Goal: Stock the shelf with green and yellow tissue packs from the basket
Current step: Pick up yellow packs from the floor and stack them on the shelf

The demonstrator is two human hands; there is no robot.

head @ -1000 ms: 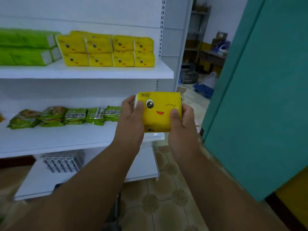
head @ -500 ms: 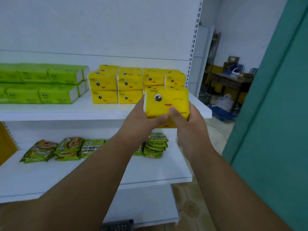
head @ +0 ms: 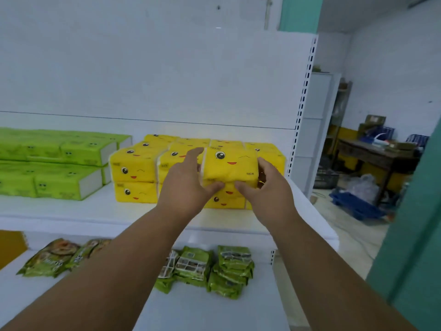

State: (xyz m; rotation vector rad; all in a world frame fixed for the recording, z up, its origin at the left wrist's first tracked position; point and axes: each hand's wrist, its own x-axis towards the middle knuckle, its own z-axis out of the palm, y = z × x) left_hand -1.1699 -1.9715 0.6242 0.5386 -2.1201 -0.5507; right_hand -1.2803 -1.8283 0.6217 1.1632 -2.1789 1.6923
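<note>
A yellow tissue pack point(head: 230, 167) with a winking face is held between both hands, above a yellow pack that lies on the shelf point(head: 100, 210). My left hand point(head: 185, 185) grips its left end, thumb under the front edge. My right hand point(head: 266, 187) grips its right end. Stacked yellow packs point(head: 133, 174) fill the shelf around it, two layers high. Green tissue packs point(head: 66, 163) are stacked to the left on the same shelf. The basket is out of view.
The lower shelf point(head: 202, 309) carries green snack bags point(head: 230, 271). The shelf's perforated upright point(head: 301, 111) stands at the right. Beyond it are a teal panel point(head: 415, 235), a blue crate point(head: 355, 205) on the floor and a cluttered wooden desk point(head: 374, 154).
Both hands have carried the yellow pack up and forward, from below the shelf to the yellow stack. The camera has tilted up and come closer to the shelf.
</note>
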